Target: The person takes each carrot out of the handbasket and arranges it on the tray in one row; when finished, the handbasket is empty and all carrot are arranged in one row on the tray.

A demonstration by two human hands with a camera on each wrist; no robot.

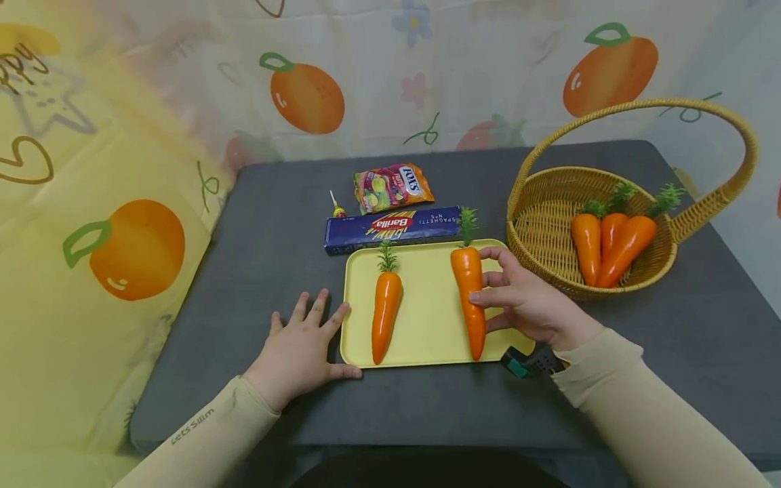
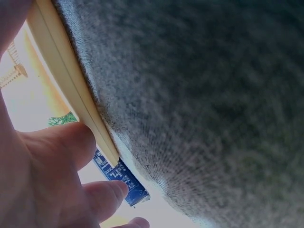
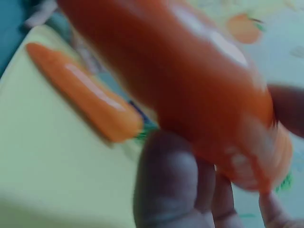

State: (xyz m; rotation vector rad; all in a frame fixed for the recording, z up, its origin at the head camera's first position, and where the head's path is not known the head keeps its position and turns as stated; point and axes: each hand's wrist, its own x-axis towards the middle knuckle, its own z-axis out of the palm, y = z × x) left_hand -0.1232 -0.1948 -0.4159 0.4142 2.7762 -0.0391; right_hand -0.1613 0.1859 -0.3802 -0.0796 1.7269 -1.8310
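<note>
My right hand [image 1: 531, 298] grips an orange carrot [image 1: 468, 278] with a green leafy top, over the right part of a yellow tray [image 1: 427, 305]. In the right wrist view that carrot [image 3: 190, 76] is close and blurred, with thumb and fingers around it. A second carrot [image 1: 386, 315] lies on the tray's left part, leaves pointing away from me. My left hand [image 1: 295, 349] rests at the tray's left edge with its fingers spread. From the left wrist, the tray's rim [image 2: 76, 85] shows beside the fingers.
A wicker basket [image 1: 537, 234] with a tall handle stands on the right, holding three carrots [image 1: 631, 244]. Behind the tray lie a blue spaghetti box [image 1: 354, 234], a candy bag [image 1: 393, 188] and a lollipop [image 1: 338, 210]. A printed curtain [image 1: 366, 129] borders the grey table [image 1: 268, 237].
</note>
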